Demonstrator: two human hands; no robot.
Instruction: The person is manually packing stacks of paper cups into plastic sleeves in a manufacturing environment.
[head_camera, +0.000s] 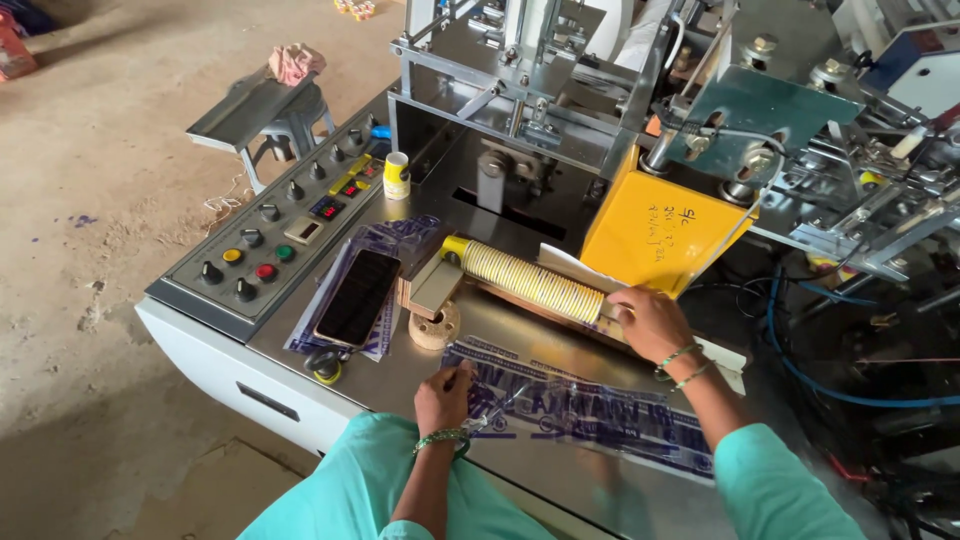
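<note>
Long yellow-rimmed stack of nested paper cups (530, 282) lying horizontal; right hand (650, 322) gripping its 3 o'clock end. Left hand (443, 397) pinching clear blue-printed plastic sleeve (585, 408).

This is a small factory workshop. A steel paper-cup machine (600, 90) with a slanted control panel (280, 220) of knobs and coloured buttons stands on a dusty bare floor (90, 250), blue cables (800, 370) trail beside it, and a nested stack of cups (530, 280) lies on its top.
</note>
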